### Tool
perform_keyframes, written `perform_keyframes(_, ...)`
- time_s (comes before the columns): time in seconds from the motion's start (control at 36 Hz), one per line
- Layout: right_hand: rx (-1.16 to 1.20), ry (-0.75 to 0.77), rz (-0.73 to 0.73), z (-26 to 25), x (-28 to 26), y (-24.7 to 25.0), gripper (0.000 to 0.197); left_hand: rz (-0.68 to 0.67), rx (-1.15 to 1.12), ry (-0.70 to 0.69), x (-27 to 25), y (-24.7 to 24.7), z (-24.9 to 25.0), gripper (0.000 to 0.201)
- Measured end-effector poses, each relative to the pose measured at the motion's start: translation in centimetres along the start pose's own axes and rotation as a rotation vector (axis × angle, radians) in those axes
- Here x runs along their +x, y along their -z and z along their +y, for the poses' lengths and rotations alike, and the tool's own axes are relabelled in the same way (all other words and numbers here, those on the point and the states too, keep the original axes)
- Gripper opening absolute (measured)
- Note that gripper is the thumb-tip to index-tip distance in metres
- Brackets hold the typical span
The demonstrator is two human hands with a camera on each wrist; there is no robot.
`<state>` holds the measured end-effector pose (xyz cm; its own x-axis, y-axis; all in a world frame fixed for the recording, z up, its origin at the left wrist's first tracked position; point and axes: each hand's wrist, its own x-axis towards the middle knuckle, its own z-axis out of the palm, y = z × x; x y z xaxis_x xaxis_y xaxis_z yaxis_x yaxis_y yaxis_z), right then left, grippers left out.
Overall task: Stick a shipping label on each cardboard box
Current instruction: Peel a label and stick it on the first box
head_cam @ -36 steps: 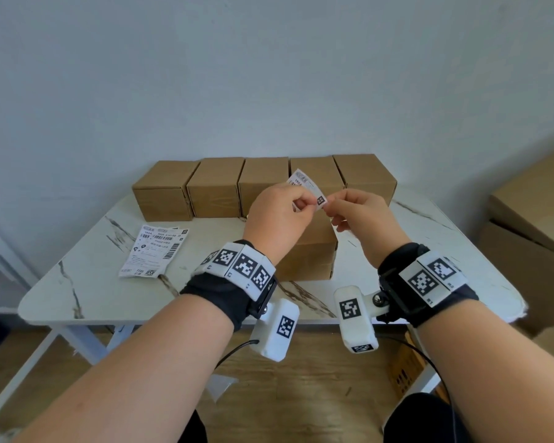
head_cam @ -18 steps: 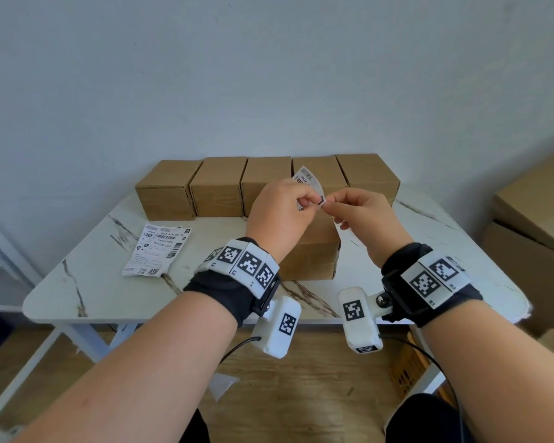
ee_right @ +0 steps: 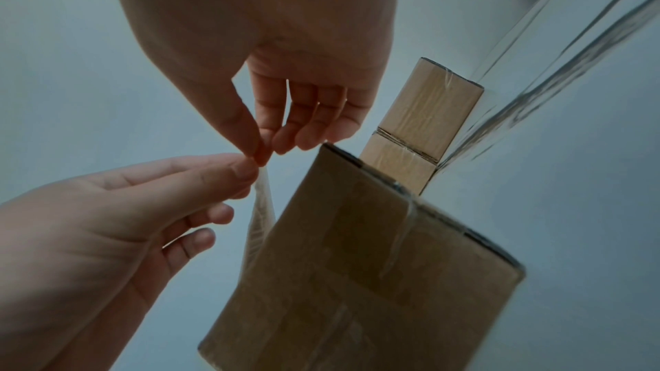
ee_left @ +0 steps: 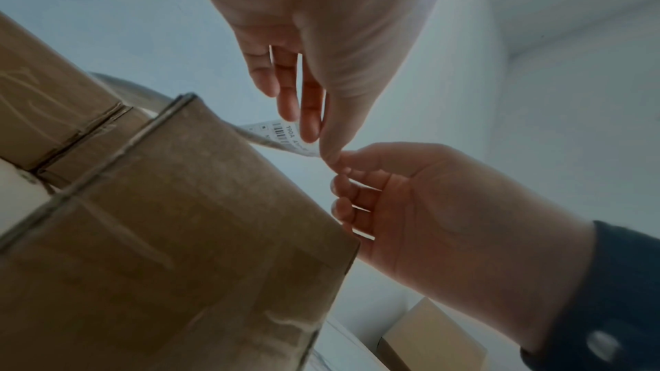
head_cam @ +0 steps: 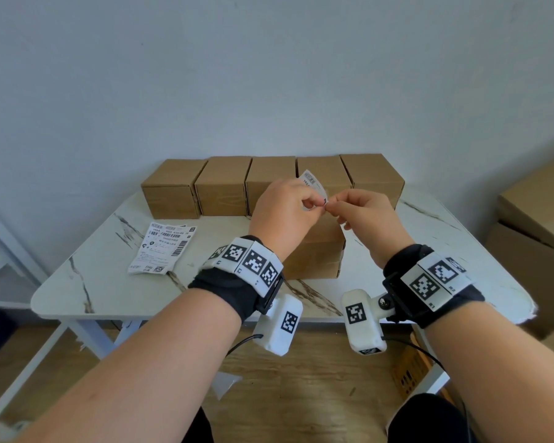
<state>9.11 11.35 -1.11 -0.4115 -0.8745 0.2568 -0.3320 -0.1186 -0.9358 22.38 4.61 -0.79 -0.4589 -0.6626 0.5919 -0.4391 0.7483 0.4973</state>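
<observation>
A white shipping label (head_cam: 314,183) is held above the front cardboard box (head_cam: 314,254) in the middle of the table. My left hand (head_cam: 311,207) pinches the label's lower corner, barcode side showing in the left wrist view (ee_left: 282,134). My right hand (head_cam: 333,207) pinches the same corner with thumb and forefinger (ee_right: 255,148), its fingertips touching the left hand's. In the right wrist view the label (ee_right: 260,216) shows edge-on, hanging beside the box (ee_right: 357,264). Several more boxes (head_cam: 224,187) stand in a row along the table's back edge.
A small pile of printed labels (head_cam: 163,247) lies on the white marble-look table (head_cam: 87,282), left of the front box. Large cardboard cartons (head_cam: 538,219) stand on the floor at the right. A wall rises just behind the row of boxes.
Hardly anything: both hands keep pinching the label's corner above the front box, working at it with small finger movements.
</observation>
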Motion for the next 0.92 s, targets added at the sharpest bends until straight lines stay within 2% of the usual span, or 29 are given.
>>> perform_keyframes(0.33, -0.009, 0.03, -0.025, -0.3, -0.3, -0.2, 0.017, -0.03, -0.037, 0.102, 0.1, 0.0, 0.1, 0.011)
perform_keyframes(0.47, -0.018, 0.043, -0.022, -0.3, -0.3, -0.3, 0.012, -0.063, -0.041, 0.142, 0.3, 0.0, 0.1, 0.013)
perform_keyframes(0.75, 0.11, -0.057, 0.123, -0.4, 0.4, 0.0, 0.011, -0.003, -0.19, 0.278, 0.6, 0.6, 1.0, 0.012)
perform_keyframes(0.92, 0.09, -0.06, 0.204, -0.3, 0.5, 0.7, 0.007, 0.084, -0.27, 0.347, 0.7, 0.8, 1.0, 0.013)
